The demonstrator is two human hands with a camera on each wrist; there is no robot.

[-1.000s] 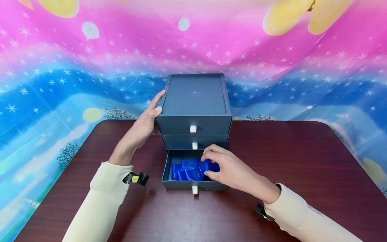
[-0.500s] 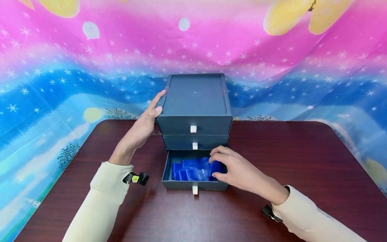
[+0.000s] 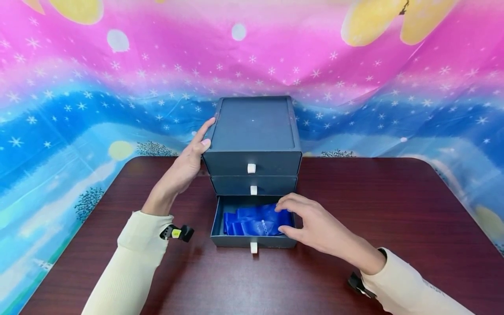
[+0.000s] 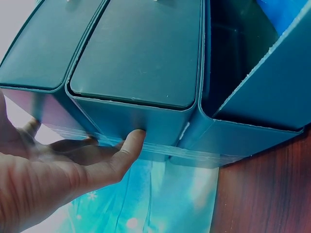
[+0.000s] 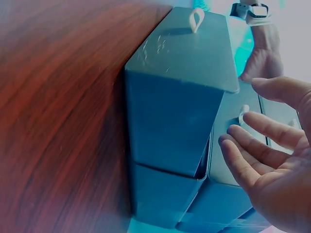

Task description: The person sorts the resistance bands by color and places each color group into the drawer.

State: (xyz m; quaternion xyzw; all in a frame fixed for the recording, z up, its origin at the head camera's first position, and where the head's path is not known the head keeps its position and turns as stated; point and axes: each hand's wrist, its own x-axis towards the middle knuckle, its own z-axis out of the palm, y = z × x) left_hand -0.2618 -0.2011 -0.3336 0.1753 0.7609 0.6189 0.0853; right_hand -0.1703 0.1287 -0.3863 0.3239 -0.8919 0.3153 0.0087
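Note:
A dark grey three-drawer box (image 3: 256, 124) stands on the table with its bottom drawer (image 3: 232, 241) pulled out. In that drawer lies a folded, shiny blue ribbon-like cloth (image 3: 252, 221) with small white print. My left hand (image 3: 187, 162) rests on the box's left side, fingers extended; the left wrist view shows the thumb (image 4: 131, 145) against the side wall. My right hand (image 3: 315, 223) hovers over the drawer's right end, thumb and fingers spread apart. The right wrist view shows nothing held in this hand (image 5: 272, 150).
White loop tabs mark the drawers, including the top one (image 3: 251, 168) and the bottom one (image 3: 253, 248). The two upper drawers are closed. Dark reddish wood table (image 3: 374, 201) extends on both sides. A patterned cloth backdrop (image 3: 157, 78) hangs behind the box.
My right hand has shifted rightward across the drawer, and its thumb and fingers have parted from the blue cloth, uncovering more of it. My left hand stays on the box's side.

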